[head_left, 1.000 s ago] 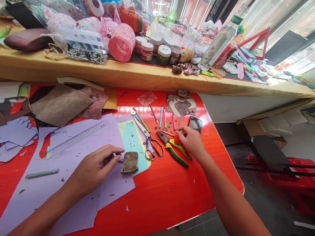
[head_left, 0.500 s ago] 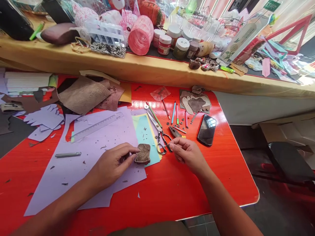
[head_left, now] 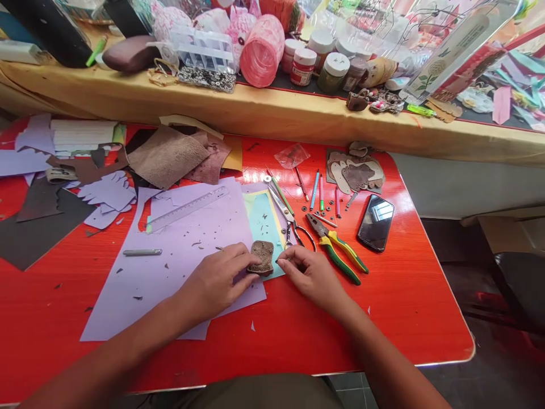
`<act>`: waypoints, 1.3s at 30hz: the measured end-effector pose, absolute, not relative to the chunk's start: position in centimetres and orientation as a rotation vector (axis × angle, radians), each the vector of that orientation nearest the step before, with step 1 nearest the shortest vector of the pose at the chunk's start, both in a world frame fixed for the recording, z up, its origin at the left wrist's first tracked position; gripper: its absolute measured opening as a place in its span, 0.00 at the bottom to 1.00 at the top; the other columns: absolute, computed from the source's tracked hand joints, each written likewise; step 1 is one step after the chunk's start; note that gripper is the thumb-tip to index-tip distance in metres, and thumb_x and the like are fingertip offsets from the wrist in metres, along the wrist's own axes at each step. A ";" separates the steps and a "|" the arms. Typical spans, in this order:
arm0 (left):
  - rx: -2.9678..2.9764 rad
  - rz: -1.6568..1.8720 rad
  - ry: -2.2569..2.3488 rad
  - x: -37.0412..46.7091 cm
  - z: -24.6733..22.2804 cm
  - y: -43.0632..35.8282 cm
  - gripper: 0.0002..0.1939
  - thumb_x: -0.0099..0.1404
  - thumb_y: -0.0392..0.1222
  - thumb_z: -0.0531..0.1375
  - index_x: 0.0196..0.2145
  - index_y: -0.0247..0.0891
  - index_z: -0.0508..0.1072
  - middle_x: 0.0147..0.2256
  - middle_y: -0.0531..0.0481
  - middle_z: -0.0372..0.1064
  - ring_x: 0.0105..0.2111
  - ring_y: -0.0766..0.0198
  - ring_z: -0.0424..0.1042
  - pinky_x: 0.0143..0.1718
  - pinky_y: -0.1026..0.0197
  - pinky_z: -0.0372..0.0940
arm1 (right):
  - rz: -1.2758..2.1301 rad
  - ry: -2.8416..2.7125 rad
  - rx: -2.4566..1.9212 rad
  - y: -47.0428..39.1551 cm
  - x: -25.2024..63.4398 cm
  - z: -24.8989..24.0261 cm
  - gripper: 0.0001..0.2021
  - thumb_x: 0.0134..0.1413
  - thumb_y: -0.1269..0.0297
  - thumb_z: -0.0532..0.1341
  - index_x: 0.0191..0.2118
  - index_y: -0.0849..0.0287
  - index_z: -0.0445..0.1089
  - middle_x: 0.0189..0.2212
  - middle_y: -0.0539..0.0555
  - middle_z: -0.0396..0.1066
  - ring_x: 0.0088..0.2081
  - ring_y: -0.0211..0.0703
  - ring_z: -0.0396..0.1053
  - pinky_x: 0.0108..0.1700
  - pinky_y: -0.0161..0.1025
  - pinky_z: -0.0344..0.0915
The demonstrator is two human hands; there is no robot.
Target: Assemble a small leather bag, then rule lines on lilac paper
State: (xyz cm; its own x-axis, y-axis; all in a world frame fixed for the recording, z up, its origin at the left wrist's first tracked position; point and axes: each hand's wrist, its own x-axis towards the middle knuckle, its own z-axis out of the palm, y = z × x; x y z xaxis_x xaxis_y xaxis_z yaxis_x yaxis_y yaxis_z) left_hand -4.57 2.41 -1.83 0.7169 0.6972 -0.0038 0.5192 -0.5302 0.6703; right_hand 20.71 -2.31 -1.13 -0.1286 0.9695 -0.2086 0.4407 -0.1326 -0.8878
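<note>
A small brown leather piece with holes or studs near its corners lies across the edges of the purple paper and the light-blue paper. My left hand grips its left side, index finger on top and thumb at the lower edge. Just right of the leather, my right hand is closed in a pinch; a tiny dark thing shows at its fingertips, too small to name. Beyond that hand lie scissors, their handles partly hidden. Pliers with green and yellow handles lie to its right.
A phone, pens and small dark rings lie right of the scissors. A ruler and a grey cutter rest on the purple paper. Leather scraps are at the back left. Paint jars stand on the shelf behind.
My right hand has moved left from over the pliers toward the leather, uncovering their handles. My left index finger now reaches further onto the leather. The whole view has shifted.
</note>
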 end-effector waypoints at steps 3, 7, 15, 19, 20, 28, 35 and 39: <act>2.263 0.326 0.922 -4.6 -1.7 2.5 0.07 0.76 0.38 0.58 0.48 0.43 0.75 0.43 0.48 0.71 0.41 0.58 0.73 0.41 0.58 0.67 | 1.160 -1.701 -1.603 -2.3 20.0 -1.3 0.09 0.68 0.61 0.60 0.39 0.55 0.76 0.23 0.47 0.66 0.26 0.40 0.61 0.30 0.37 0.53; 2.269 0.330 0.907 -4.5 -1.5 2.6 0.07 0.76 0.37 0.57 0.44 0.42 0.76 0.41 0.49 0.69 0.39 0.59 0.72 0.39 0.58 0.66 | 1.132 -1.788 -1.625 -2.1 19.3 -1.2 0.08 0.68 0.62 0.60 0.40 0.54 0.76 0.24 0.48 0.71 0.27 0.41 0.65 0.31 0.36 0.54; 2.273 0.400 0.914 -4.2 -1.7 2.6 0.06 0.77 0.39 0.58 0.41 0.42 0.75 0.39 0.50 0.70 0.38 0.60 0.71 0.36 0.59 0.63 | 1.084 -1.947 -1.680 -1.5 18.2 -1.2 0.07 0.70 0.64 0.61 0.41 0.53 0.78 0.28 0.49 0.78 0.26 0.40 0.68 0.33 0.35 0.55; 2.301 0.413 0.938 -4.2 -2.1 2.7 0.04 0.76 0.39 0.59 0.41 0.42 0.74 0.39 0.50 0.72 0.40 0.59 0.72 0.38 0.58 0.64 | 1.140 -1.935 -1.653 -1.3 17.9 -1.3 0.08 0.70 0.64 0.61 0.39 0.54 0.78 0.27 0.48 0.76 0.26 0.40 0.68 0.32 0.35 0.54; 2.309 0.416 0.939 -4.2 -2.2 2.7 0.04 0.76 0.39 0.59 0.42 0.42 0.74 0.39 0.50 0.72 0.40 0.58 0.72 0.39 0.58 0.64 | 1.156 -1.925 -1.643 -1.3 17.9 -1.3 0.08 0.70 0.64 0.61 0.39 0.54 0.77 0.27 0.48 0.77 0.27 0.40 0.68 0.32 0.35 0.55; 2.319 0.472 0.945 -4.1 -2.6 2.8 0.05 0.77 0.40 0.58 0.43 0.42 0.74 0.40 0.49 0.73 0.41 0.58 0.72 0.40 0.58 0.65 | 1.287 -1.795 -1.585 -1.1 18.2 -1.3 0.09 0.69 0.64 0.61 0.38 0.55 0.77 0.30 0.50 0.79 0.31 0.42 0.72 0.34 0.35 0.59; 2.206 0.506 0.965 -4.1 -2.2 3.0 0.05 0.77 0.41 0.59 0.43 0.41 0.76 0.40 0.50 0.73 0.39 0.61 0.73 0.38 0.60 0.65 | 1.323 -1.783 -1.532 -1.3 18.6 -0.9 0.09 0.70 0.61 0.62 0.43 0.55 0.80 0.30 0.49 0.77 0.30 0.41 0.69 0.33 0.35 0.57; 2.150 0.483 0.971 -3.9 -2.0 3.1 0.06 0.76 0.40 0.59 0.41 0.42 0.77 0.39 0.50 0.73 0.38 0.62 0.74 0.37 0.61 0.66 | 1.322 -1.817 -1.567 -1.5 18.6 -0.9 0.07 0.68 0.60 0.65 0.45 0.54 0.79 0.22 0.45 0.69 0.26 0.39 0.63 0.30 0.35 0.53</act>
